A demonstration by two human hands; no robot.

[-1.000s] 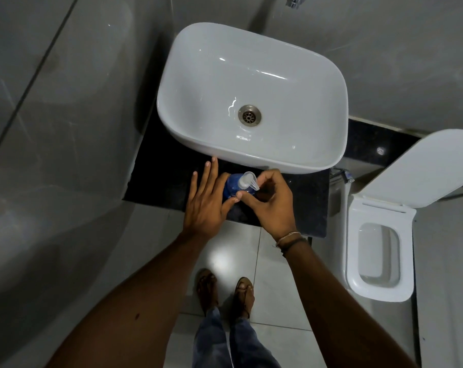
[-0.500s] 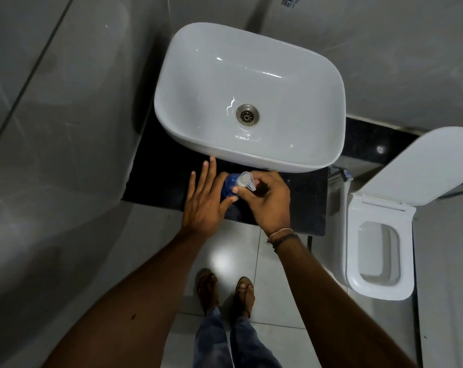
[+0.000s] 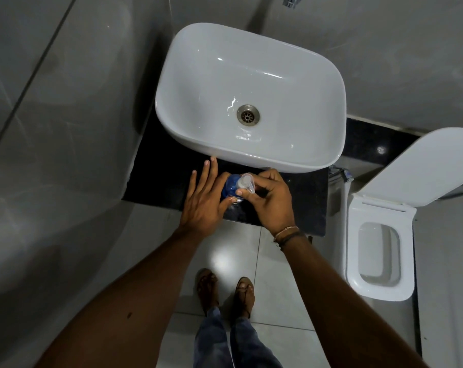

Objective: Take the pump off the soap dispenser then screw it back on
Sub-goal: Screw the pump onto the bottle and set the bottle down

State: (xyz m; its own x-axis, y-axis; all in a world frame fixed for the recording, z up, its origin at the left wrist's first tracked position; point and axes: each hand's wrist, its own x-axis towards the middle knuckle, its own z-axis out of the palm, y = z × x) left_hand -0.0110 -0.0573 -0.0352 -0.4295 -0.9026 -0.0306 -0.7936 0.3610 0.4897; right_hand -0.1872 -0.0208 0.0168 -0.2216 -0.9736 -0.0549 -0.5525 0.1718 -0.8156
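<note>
A blue soap dispenser (image 3: 230, 184) stands on the black counter (image 3: 158, 181) in front of the sink. Its clear pump (image 3: 245, 182) sits on top. My left hand (image 3: 205, 200) rests against the bottle's left side, thumb pressed on it and fingers stretched out flat over the counter. My right hand (image 3: 270, 199) is curled around the pump from the right, thumb and fingers pinching its collar. The bottle's lower part is hidden behind both hands.
A white basin (image 3: 251, 94) with a metal drain sits just behind the bottle. A white toilet (image 3: 379, 256) with its lid raised stands to the right. Grey tiled walls close in on the left. My feet in sandals are on the tiled floor below.
My right hand has turned on the pump, and the nozzle now points more toward me and to the right. My left hand stays against the bottle.
</note>
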